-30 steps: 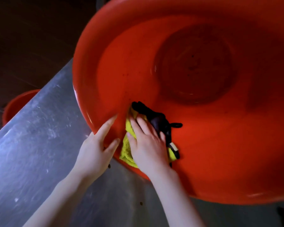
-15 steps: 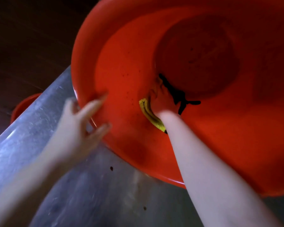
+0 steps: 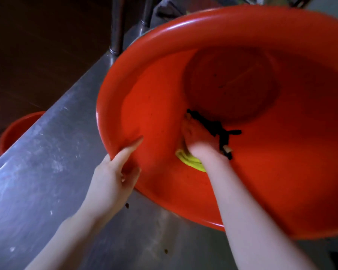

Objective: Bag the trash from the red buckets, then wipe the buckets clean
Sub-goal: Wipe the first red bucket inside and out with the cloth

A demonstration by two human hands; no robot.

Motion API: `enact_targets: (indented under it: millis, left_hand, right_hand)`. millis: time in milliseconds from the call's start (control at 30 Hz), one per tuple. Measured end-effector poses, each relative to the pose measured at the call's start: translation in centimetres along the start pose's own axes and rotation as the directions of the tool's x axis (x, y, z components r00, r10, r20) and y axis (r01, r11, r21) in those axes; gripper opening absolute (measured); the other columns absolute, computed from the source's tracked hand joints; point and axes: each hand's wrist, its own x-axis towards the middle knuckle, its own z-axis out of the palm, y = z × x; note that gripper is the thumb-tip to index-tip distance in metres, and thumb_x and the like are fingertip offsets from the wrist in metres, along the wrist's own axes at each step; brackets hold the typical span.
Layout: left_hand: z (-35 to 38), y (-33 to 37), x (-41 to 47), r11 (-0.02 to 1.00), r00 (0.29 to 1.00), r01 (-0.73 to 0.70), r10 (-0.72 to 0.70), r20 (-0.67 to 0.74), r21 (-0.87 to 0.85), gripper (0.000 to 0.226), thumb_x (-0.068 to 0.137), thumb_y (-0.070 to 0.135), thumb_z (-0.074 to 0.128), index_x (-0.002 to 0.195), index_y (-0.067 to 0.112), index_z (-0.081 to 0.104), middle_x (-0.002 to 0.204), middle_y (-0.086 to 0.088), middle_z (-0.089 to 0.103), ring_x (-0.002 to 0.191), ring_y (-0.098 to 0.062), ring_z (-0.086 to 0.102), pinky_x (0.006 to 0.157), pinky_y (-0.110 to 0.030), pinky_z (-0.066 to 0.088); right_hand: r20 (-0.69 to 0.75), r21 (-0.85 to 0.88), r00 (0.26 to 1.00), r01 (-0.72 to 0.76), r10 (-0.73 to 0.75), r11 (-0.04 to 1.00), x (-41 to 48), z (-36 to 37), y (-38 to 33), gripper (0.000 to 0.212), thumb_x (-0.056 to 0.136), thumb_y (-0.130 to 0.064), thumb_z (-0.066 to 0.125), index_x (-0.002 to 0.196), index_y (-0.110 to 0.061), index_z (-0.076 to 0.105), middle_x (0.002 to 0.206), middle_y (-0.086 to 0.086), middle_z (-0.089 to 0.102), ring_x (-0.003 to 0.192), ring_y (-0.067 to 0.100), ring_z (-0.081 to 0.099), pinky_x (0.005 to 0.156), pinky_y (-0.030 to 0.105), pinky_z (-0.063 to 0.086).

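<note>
On the metal table (image 3: 47, 172) a big red bucket (image 3: 271, 182) stands tipped up, its mouth facing the person and its lower edge down on the tabletop. Small dark specks dot its inner wall and round bottom. Inside it, on the near wall just below the bottom, the right hand (image 3: 199, 137) lies flat on a folded yellow cloth (image 3: 189, 162), fingers stretched out and pressing it against the plastic; motion blur softens the fingertips. A black cord (image 3: 217, 129) runs across the back of that hand and trails off to its right. At the bucket's lower left, the left hand (image 3: 113, 180) grips the rim, one long finger reaching over onto the inner wall and the thumb beside it. A few brown crumbs (image 3: 127, 205) lie on the table near the left wrist. Beyond the table's left edge and lower down, part of a second bucket (image 3: 16, 129), also red, shows. A steel post (image 3: 116, 26) rises behind the table.
</note>
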Motion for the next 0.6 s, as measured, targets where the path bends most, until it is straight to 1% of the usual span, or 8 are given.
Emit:
enact_targets:
  millis: [67, 100, 133, 200, 300, 367, 433, 600]
  left_hand:
    - [0.2, -1.2, 0.2, 0.998, 1.000, 0.028, -0.029, -0.012, -0.060, 0.071, 0.085, 0.013, 0.071, 0.134, 0.056, 0.042, 0.104, 0.009, 0.058, 0.060, -0.008, 0.057, 0.064, -0.010, 0.047]
    - [0.3, -1.7, 0.4, 0.992, 0.997, 0.076, -0.079, -0.018, -0.104, 0.069, 0.085, 0.017, 0.071, 0.134, 0.056, 0.041, 0.109, 0.012, 0.059, 0.057, -0.009, 0.053, 0.065, -0.013, 0.048]
    - [0.3, -1.6, 0.3, 0.984, 0.994, 0.100, -0.105, -0.027, -0.146, 0.069, 0.085, 0.019, 0.071, 0.135, 0.057, 0.040, 0.113, 0.020, 0.057, 0.057, -0.008, 0.049, 0.065, -0.012, 0.047]
    - [0.4, -1.8, 0.1, 0.979, 0.992, 0.109, -0.118, -0.045, -0.172, 0.071, 0.086, 0.020, 0.071, 0.136, 0.057, 0.038, 0.114, 0.040, 0.050, 0.061, -0.004, 0.044, 0.064, -0.006, 0.043]
    - [0.2, -1.9, 0.0, 0.970, 0.994, 0.108, -0.107, 0.017, -0.218, 0.075, 0.088, 0.018, 0.069, 0.136, 0.062, 0.033, 0.104, 0.056, 0.045, 0.075, -0.002, 0.047, 0.070, -0.016, 0.049]
    - [0.1, -1.8, 0.2, 0.968, 0.995, 0.101, -0.094, 0.040, -0.228, 0.076, 0.088, 0.016, 0.068, 0.136, 0.063, 0.033, 0.116, 0.051, 0.046, 0.080, 0.001, 0.048, 0.077, -0.019, 0.052]
    - [-0.1, -1.7, 0.7, 0.973, 0.996, 0.086, -0.076, 0.054, -0.214, 0.076, 0.087, 0.017, 0.069, 0.138, 0.061, 0.033, 0.130, 0.037, 0.045, 0.086, 0.007, 0.053, 0.083, -0.014, 0.050]
    - [-0.1, -1.9, 0.8, 0.981, 0.993, 0.090, -0.076, 0.086, -0.174, 0.075, 0.088, 0.020, 0.068, 0.136, 0.065, 0.032, 0.123, 0.041, 0.039, 0.088, -0.005, 0.055, 0.081, -0.015, 0.049]
  right_hand:
    - [-0.042, 0.145, 0.980, 0.199, -0.195, 0.969, -0.3, 0.6, -2.7, 0.049, 0.104, -0.025, 0.029, 0.153, -0.023, 0.020, 0.163, -0.005, 0.009, 0.148, 0.009, 0.007, 0.120, 0.029, 0.008]
    - [-0.085, 0.179, 0.958, 0.285, -0.274, 0.942, -1.1, 0.9, -4.4, 0.050, 0.103, -0.027, 0.031, 0.153, -0.026, 0.022, 0.162, -0.008, 0.010, 0.148, 0.007, 0.007, 0.119, 0.027, 0.009]
    - [-0.110, 0.210, 0.945, 0.326, -0.309, 0.922, -2.1, 0.9, -5.7, 0.051, 0.103, -0.032, 0.034, 0.152, -0.031, 0.022, 0.162, -0.010, 0.011, 0.148, 0.006, 0.008, 0.119, 0.027, 0.009]
    - [-0.102, 0.213, 0.942, 0.335, -0.320, 0.918, -4.4, 1.2, -7.0, 0.052, 0.100, -0.043, 0.036, 0.150, -0.040, 0.021, 0.160, -0.015, 0.012, 0.147, 0.010, 0.011, 0.118, 0.039, 0.010]
    - [-0.073, 0.129, 0.959, 0.281, -0.274, 0.951, -8.4, 2.0, -7.2, 0.051, 0.099, -0.050, 0.033, 0.148, -0.043, 0.019, 0.159, -0.018, 0.011, 0.147, 0.015, 0.013, 0.115, 0.057, 0.016]
    - [-0.106, 0.080, 0.967, 0.241, -0.233, 0.967, -9.7, 2.6, -7.0, 0.053, 0.099, -0.051, 0.031, 0.149, -0.043, 0.014, 0.158, -0.019, 0.009, 0.146, 0.017, 0.015, 0.114, 0.059, 0.018]
    - [-0.134, 0.073, 0.984, 0.130, -0.120, 0.989, -8.9, 3.1, -6.5, 0.053, 0.099, -0.053, 0.029, 0.149, -0.043, 0.015, 0.158, -0.017, 0.011, 0.146, 0.019, 0.017, 0.113, 0.061, 0.015]
    - [-0.077, 0.193, 0.974, -0.195, 0.213, 0.962, -1.1, 2.1, -4.2, 0.060, 0.099, -0.047, 0.028, 0.153, -0.037, 0.004, 0.161, -0.010, 0.006, 0.149, 0.020, 0.006, 0.109, 0.071, 0.002]
